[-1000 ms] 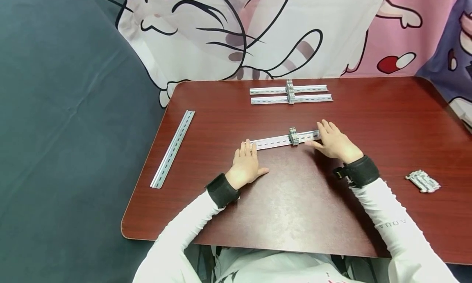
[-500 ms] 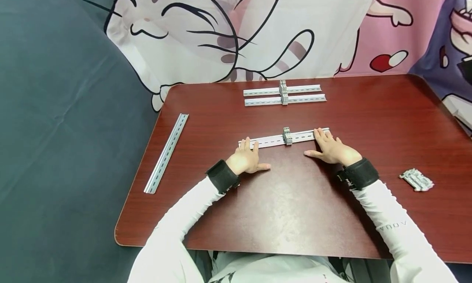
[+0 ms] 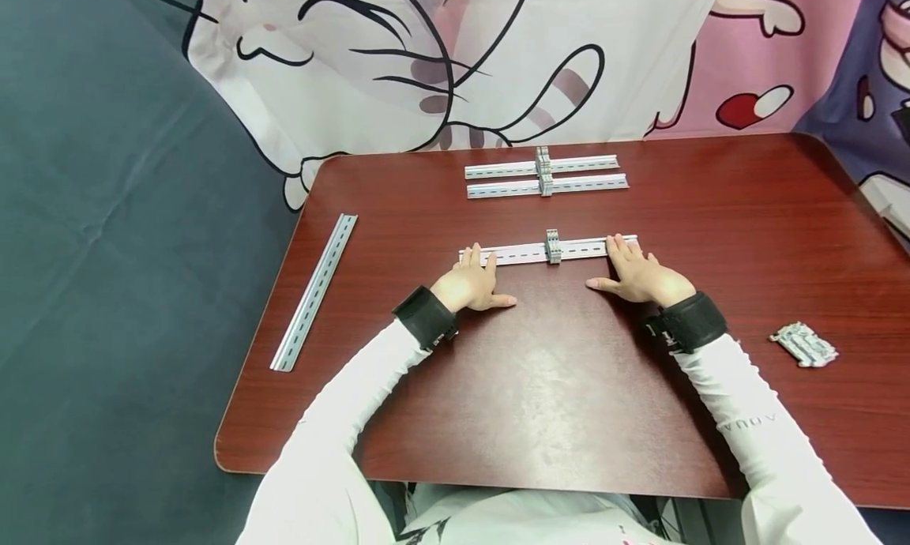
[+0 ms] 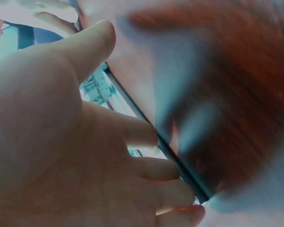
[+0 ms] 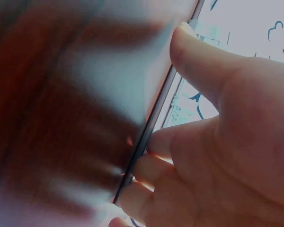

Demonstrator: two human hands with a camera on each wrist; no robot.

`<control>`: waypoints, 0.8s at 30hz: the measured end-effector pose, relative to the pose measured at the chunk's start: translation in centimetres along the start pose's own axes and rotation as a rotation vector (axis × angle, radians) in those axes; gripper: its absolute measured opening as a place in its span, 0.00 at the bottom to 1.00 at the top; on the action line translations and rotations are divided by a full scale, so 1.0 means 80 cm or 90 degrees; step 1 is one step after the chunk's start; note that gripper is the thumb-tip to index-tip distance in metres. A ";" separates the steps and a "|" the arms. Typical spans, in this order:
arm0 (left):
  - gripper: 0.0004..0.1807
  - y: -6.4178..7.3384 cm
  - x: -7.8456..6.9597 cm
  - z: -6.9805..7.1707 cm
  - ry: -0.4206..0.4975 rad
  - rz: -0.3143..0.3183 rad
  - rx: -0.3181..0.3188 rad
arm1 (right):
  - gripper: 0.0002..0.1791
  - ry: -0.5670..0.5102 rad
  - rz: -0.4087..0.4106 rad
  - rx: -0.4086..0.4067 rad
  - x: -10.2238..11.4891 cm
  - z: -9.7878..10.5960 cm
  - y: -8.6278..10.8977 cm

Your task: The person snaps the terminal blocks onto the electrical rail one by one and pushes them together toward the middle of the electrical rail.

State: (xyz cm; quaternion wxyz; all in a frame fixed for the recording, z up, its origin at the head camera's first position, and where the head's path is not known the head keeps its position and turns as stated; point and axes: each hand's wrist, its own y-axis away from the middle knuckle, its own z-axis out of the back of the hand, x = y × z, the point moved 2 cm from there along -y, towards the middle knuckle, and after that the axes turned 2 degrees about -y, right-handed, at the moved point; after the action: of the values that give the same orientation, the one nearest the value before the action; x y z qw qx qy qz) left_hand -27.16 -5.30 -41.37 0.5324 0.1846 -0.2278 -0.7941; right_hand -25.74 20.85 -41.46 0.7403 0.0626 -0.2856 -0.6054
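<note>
A slotted metal DIN rail (image 3: 522,253) lies crosswise on the table in front of me, with a small grey-green terminal block (image 3: 553,246) clipped near its middle. My left hand (image 3: 471,282) rests its fingertips on the rail's left end, thumb spread to the right. At the other end my right hand (image 3: 643,276) touches the rail with extended fingers, its thumb pointing left. In the left wrist view the rail's edge (image 4: 142,116) runs under the fingertips. The right wrist view likewise has the fingertips against the rail's dark edge (image 5: 149,127).
Two parallel rails (image 3: 586,182) joined by terminal blocks (image 3: 543,171) lie at the table's back. A bare rail (image 3: 314,292) lies slanted on the left. Several loose terminal blocks (image 3: 804,344) sit together at the right. A printed cloth (image 3: 526,55) hangs behind the table (image 3: 540,419).
Both hands have pushed the rail away from me, toward the back, and it now lies straighter, less slanted. The right hand's fingers have settled onto the rail's end. The head view has shifted slightly.
</note>
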 end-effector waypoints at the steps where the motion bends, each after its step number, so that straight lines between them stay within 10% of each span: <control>1: 0.52 -0.002 0.002 0.001 0.003 -0.005 0.001 | 0.52 0.003 -0.001 0.001 0.000 0.001 -0.001; 24: 0.48 -0.061 0.029 0.030 0.020 -0.052 -0.081 | 0.53 0.031 -0.015 -0.004 -0.011 0.032 -0.055</control>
State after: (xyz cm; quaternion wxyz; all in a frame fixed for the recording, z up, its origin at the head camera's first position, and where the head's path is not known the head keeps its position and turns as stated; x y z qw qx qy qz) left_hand -33.01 -5.45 -42.23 0.5135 0.1717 -0.1608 -0.8252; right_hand -30.90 21.21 -41.59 0.7400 0.0786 -0.2647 -0.6133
